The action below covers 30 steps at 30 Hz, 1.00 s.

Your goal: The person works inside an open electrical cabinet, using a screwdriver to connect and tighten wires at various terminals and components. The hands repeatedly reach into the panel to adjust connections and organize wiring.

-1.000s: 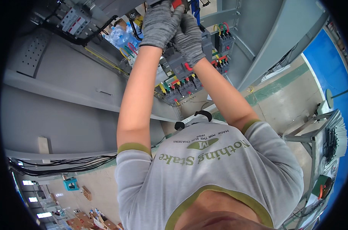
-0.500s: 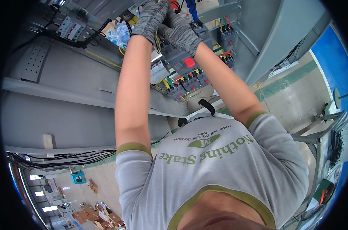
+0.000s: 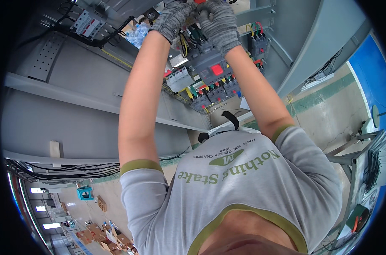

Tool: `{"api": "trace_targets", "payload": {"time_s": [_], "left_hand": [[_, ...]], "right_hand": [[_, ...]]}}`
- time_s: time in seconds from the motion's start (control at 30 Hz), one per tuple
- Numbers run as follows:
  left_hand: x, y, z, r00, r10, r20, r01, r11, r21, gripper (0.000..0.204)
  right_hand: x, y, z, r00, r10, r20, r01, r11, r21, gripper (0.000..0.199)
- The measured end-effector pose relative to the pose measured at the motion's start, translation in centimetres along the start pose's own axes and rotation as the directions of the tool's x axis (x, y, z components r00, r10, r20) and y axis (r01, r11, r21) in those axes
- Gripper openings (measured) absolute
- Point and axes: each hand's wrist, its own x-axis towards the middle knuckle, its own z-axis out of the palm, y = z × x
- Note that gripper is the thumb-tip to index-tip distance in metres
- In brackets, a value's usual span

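Note:
Both my hands wear grey knitted gloves and reach up to the top of the view, inside a metal electrical cabinet. My left hand (image 3: 174, 20) has its fingers bent inward, and their tips meet those of my right hand (image 3: 220, 26). The right fingers are curled too. What they pinch between them is hidden, though a bit of red (image 3: 199, 1) shows above at the picture's edge. Just below the hands is a large grey circuit breaker (image 3: 203, 63) with a red square button (image 3: 217, 69). Thin black and yellow wires (image 3: 183, 44) hang beside my left wrist.
Below sit a row of smaller breakers (image 3: 216, 94) and a white breaker block (image 3: 179, 79). More breakers (image 3: 89, 24) stand upper left, near a clear plastic bag (image 3: 138, 35). Grey cabinet panels (image 3: 91, 123) line the left; a sloping panel (image 3: 305, 46) stands right.
My right hand has moved right and turned, its fingers curling in. My left hand has shifted slightly right and down. The blue thing beside the right hand no longer shows.

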Motion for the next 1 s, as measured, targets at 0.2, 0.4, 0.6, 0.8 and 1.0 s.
{"api": "trace_targets", "payload": {"time_s": [0.2, 0.4, 0.6, 0.8, 1.0], "left_hand": [[0.3, -1.8, 0.9, 0.958, -0.11, -0.266, -0.013, 0.906, -0.423, 0.032], [-0.6, 2.0, -1.0, 0.993, -0.065, -0.097, 0.019, 0.91, -0.414, 0.024], [-1.6, 0.8, -1.2, 0.992, -0.098, -0.077, 0.065, 0.934, -0.351, 0.01], [-0.9, 2.0, -1.6, 0.958, 0.264, -0.11, -0.237, 0.947, 0.215, 0.016], [-1.8, 3.4, -1.6, 0.962, -0.272, 0.026, 0.205, 0.657, -0.725, 0.021]], "right_hand": [[3.0, -0.4, 1.7, 0.985, 0.054, -0.165, -0.097, 0.96, -0.264, 0.024], [4.6, 0.2, 2.5, 0.994, 0.109, -0.029, -0.111, 0.901, -0.42, 0.029], [3.6, -0.7, 3.6, 0.954, 0.192, -0.229, -0.22, 0.97, -0.103, 0.02], [3.3, 2.4, 4.1, 0.96, 0.148, -0.239, -0.059, 0.937, 0.344, 0.017], [2.7, 2.7, 4.2, 0.969, 0.135, -0.209, -0.069, 0.952, 0.297, 0.021]]}}
